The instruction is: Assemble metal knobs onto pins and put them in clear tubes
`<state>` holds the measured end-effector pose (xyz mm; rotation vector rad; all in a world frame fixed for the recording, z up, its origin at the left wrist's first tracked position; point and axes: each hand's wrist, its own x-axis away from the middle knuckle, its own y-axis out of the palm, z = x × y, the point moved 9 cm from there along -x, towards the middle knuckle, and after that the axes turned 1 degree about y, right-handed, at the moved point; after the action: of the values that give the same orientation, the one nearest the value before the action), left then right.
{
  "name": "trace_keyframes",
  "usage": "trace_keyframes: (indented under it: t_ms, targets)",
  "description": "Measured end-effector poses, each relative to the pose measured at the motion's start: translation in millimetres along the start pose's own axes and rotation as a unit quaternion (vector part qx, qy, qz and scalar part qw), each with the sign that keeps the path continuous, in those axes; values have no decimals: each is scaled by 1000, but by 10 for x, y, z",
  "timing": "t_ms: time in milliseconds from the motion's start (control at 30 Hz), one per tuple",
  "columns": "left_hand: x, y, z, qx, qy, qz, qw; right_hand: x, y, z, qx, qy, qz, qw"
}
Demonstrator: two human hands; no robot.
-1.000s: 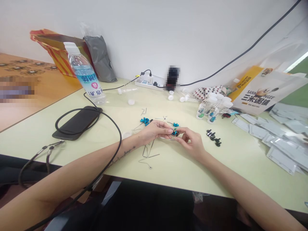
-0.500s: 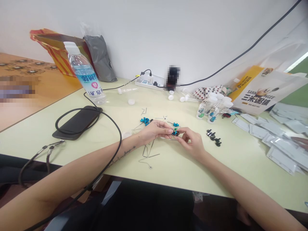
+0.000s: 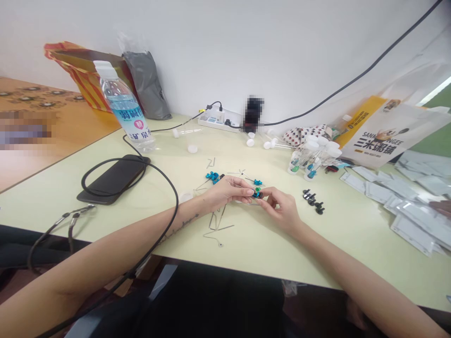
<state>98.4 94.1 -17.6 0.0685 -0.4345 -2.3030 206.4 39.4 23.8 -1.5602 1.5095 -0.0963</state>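
Over the middle of the table, my left hand [image 3: 230,192] pinches a small blue, black and green part [image 3: 257,193] between thumb and fingers. My right hand [image 3: 281,205] closes on the same part from the other side, fingertips at its right edge. Its exact kind is too small to make out. Just beyond the fingers lies a blue metal piece [image 3: 258,182], and left of them a cluster of blue pieces [image 3: 212,176]. Thin bent metal rods [image 3: 221,228] lie scattered under and around my left hand. Several black pieces [image 3: 313,202] sit in a short line to the right.
A water bottle [image 3: 128,112] and a phone [image 3: 114,180] with a black cable looped over it are at left. Capped clear tubes [image 3: 312,157] cluster at back right, near a paper bag [image 3: 387,131] and white packets [image 3: 412,225]. A power strip [image 3: 218,119] lies by the wall.
My right fingertips have shifted very slightly, and a bit more of the green on the part shows. Both hands keep their place; nothing else has visibly moved.
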Motion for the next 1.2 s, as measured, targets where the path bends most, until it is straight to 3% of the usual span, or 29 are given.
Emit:
trace_keyframes:
  t_ms: [1200]
  targets:
    - [0, -4, -9, -4, 1, -7, 1000, 9, 7, 13, 4, -3, -1, 1000]
